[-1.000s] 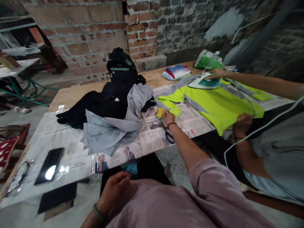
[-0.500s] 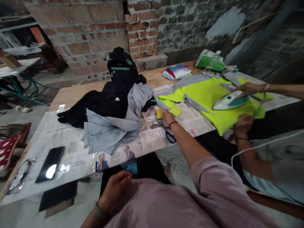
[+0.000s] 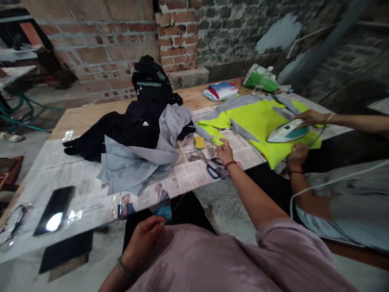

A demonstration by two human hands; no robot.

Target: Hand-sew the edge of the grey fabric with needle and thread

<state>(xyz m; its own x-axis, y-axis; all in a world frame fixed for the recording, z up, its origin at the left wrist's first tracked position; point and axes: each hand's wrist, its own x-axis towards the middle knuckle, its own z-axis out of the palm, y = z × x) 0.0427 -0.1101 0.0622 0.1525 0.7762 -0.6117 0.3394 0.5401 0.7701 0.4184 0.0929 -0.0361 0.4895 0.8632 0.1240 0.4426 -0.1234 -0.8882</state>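
My right hand (image 3: 225,153) hovers over the newspaper at the table's middle. Its index finger reaches out, and nothing shows in its grasp. Left of it lies a small yellow sponge (image 3: 199,142), apart from the fingers. Scissors with dark blue handles (image 3: 213,171) rest just below, partly hidden beside my wrist. The cuff of a neon yellow and grey garment (image 3: 253,117) is close to my fingertips. My left hand (image 3: 145,240) stays at my lap, fingers pinched together; a thin thread runs nearby, but what they hold is too small to make out.
A co-worker's hand presses an iron (image 3: 287,130) on the garment; its white cord (image 3: 337,178) hangs at right. Grey cloth (image 3: 136,166) and a black jacket (image 3: 127,127) lie left, before a black backpack (image 3: 152,83). A phone (image 3: 54,211) and glasses (image 3: 13,225) lie front left.
My right hand has let go of the yellow sponge and moved right, towards the scissors. The sponge stays on the newspaper. My left hand keeps its pinch, and the view has shifted slightly.
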